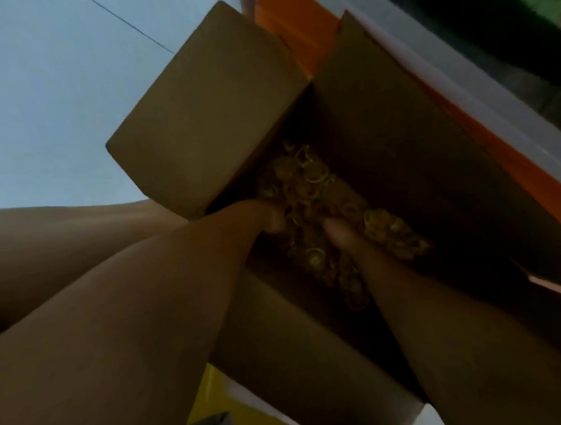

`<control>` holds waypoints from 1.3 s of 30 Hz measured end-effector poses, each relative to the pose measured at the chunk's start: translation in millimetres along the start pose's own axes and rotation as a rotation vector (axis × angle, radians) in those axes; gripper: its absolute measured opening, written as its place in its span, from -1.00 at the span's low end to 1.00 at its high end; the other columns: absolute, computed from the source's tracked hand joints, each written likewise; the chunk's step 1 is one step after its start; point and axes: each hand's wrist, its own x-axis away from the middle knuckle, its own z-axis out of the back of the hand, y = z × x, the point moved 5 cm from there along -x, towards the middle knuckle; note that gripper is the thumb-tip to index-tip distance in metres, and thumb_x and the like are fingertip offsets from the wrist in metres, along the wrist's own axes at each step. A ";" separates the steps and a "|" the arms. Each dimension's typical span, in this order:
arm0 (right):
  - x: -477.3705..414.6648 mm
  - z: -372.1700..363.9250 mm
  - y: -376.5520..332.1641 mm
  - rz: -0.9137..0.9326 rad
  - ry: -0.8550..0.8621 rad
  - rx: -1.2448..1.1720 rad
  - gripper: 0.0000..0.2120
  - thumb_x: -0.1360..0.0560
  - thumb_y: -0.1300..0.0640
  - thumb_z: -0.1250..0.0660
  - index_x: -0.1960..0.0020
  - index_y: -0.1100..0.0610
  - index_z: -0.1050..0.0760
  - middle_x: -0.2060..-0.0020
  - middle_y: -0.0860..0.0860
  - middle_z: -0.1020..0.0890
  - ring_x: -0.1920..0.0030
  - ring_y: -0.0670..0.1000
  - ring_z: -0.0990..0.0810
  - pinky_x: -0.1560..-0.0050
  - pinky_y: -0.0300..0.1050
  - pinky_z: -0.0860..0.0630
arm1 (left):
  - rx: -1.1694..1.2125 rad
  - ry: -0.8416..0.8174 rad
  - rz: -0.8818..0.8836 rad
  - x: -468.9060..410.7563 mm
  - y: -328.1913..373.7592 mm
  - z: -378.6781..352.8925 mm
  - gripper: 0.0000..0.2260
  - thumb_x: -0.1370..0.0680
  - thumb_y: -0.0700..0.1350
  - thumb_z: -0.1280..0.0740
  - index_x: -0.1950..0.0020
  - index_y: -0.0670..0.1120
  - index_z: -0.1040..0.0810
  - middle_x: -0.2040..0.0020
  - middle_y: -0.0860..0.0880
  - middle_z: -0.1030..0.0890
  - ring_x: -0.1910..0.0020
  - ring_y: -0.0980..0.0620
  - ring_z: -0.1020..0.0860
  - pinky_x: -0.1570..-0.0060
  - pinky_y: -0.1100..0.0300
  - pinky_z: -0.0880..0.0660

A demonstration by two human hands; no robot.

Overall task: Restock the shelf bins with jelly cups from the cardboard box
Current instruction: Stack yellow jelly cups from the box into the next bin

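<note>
An open cardboard box (206, 119) fills the middle of the view, its flaps standing up left and right. Several yellow jelly cups (306, 179) lie heaped in its dim bottom. Both my forearms reach down into the box. My left hand (270, 217) is down among the cups with its fingers curled; the cups hide its fingertips. My right hand (340, 234) is buried in the heap beside it, its fingers mostly hidden. The picture is dark and blurred, so I cannot make out what either hand holds.
An orange shelf edge (291, 24) and a translucent plastic bin rim (478, 87) run diagonally behind the box at the upper right. A pale floor (46, 109) lies to the left. A yellow surface (212, 402) shows below the box.
</note>
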 end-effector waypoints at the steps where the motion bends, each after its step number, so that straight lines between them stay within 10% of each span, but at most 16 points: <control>1: -1.2 -3.9 -1.6 0.013 -0.009 -0.033 -0.56 -0.63 0.12 -0.19 -0.48 0.22 -0.27 -0.42 0.14 -0.38 -0.43 0.16 -0.33 -0.39 -0.09 -0.27 | 0.012 -0.021 -0.028 -5.4 1.3 -6.3 -0.54 -0.62 0.05 -0.24 -0.48 -0.07 -0.32 -0.47 -0.15 -0.33 -0.40 -0.16 -0.37 -0.39 -0.07 -0.31; 15: -15.7 -30.9 37.4 -0.198 -0.216 -0.677 -0.68 -0.61 -0.15 -0.13 -0.09 0.01 -0.56 -0.07 0.09 -0.63 -0.04 0.08 -0.60 -0.03 -0.03 -0.53 | 0.459 -0.034 -0.041 -15.4 -1.1 -4.7 -0.55 -0.64 0.09 -0.16 -0.50 -0.04 -0.30 -0.49 -0.10 -0.33 -0.41 -0.11 -0.37 -0.37 0.08 -0.33; 20: -10.7 -35.7 31.1 -0.176 -0.245 -0.707 -0.70 -0.60 -0.16 -0.13 -0.01 -0.04 -0.57 0.07 -0.03 -0.67 0.06 -0.02 -0.62 0.07 -0.07 -0.54 | 0.758 -0.074 -0.006 -10.6 5.1 -12.1 -0.65 -0.66 -0.01 -0.16 -0.42 -0.11 -0.40 -0.07 0.00 -0.54 0.11 0.07 -0.54 0.20 0.28 -0.46; 30: 27.0 -30.6 30.1 -0.183 -0.295 -0.942 -0.72 -0.58 -0.10 -0.22 -0.07 0.06 -0.57 0.11 0.04 -0.71 0.02 0.05 -0.64 0.01 0.01 -0.55 | 0.967 -0.086 0.094 24.2 15.8 -9.3 -0.48 -0.49 0.36 -0.23 -0.31 0.06 -0.49 -0.21 -0.07 -0.56 -0.12 -0.08 -0.55 0.13 0.06 -0.59; 39: 88.6 -9.4 27.1 0.011 -0.333 -1.093 -0.78 -0.60 0.08 -0.23 -0.20 -0.11 -0.51 -0.17 0.07 -0.60 -0.12 0.13 -0.61 0.04 0.16 -0.62 | 0.989 -0.067 -0.141 74.0 44.5 -13.4 -0.50 -0.49 -0.15 -0.44 -0.31 0.19 -0.32 -0.22 -0.06 -0.49 -0.12 -0.10 -0.58 0.05 -0.06 -0.63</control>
